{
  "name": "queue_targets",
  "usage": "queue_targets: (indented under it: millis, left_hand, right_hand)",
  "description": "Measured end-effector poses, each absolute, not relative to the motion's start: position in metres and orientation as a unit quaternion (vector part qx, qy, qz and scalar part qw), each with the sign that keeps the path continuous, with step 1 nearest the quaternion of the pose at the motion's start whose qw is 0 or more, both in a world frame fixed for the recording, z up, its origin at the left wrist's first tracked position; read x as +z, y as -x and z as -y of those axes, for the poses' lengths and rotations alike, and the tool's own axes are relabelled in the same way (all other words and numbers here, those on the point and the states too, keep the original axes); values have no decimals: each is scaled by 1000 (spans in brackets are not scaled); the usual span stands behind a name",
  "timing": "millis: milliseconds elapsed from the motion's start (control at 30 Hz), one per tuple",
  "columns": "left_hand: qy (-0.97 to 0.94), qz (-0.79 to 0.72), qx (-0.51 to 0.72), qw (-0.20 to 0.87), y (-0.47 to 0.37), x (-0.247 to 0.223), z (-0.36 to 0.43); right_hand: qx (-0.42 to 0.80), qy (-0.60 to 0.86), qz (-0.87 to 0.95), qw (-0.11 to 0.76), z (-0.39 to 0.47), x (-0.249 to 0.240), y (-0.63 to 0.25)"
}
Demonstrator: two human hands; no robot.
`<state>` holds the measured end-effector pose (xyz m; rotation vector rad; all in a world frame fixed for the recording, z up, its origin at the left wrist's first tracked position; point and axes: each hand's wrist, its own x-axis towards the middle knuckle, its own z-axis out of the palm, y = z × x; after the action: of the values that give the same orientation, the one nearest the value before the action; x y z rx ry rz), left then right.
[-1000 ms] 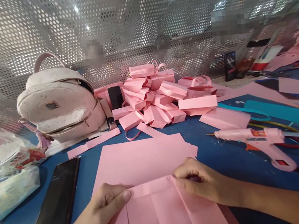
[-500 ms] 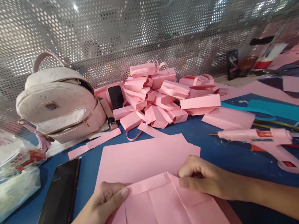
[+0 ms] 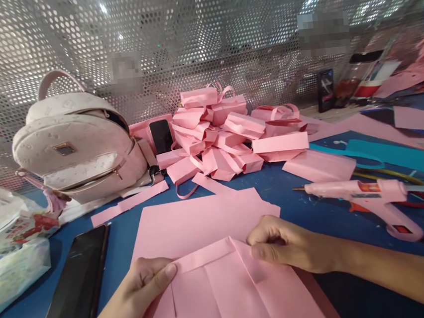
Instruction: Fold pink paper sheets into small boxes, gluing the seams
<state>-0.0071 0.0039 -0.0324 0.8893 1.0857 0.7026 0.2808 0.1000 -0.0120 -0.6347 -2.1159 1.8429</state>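
Note:
Close in front of me is a creased sheet of pink paper [image 3: 225, 292] with a narrow strip folded along its far edge. My left hand [image 3: 149, 282] is closed on the left end of that fold, thumb on top. My right hand [image 3: 287, 244] pinches the right side of the same sheet, where a diagonal crease runs down from the corner. The fingertips under the paper are hidden. A flat pink sheet [image 3: 203, 220] lies beneath and beyond it on the blue table.
Small folded pink paper bags [image 3: 219, 153] are heaped at the back. A pink glue gun [image 3: 373, 196] lies right, with teal paper [image 3: 399, 153] behind. On the left are a black phone [image 3: 74, 287], a white backpack [image 3: 79, 147] and plastic bags [image 3: 16, 268]. Perforated metal [image 3: 192, 36] stands behind.
The view has shifted slightly, so things sit a little farther left. Both hands keep their hold on the folded sheet, and its right side looks slightly more lifted at the crease.

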Motion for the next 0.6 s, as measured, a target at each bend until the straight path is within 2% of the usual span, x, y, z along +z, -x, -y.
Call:
queue_targets:
  millis: [600]
  left_hand:
    - [-353, -499, 375, 697, 3, -24, -5]
  right_hand:
    - [669, 215, 694, 157, -109, -15, -286]
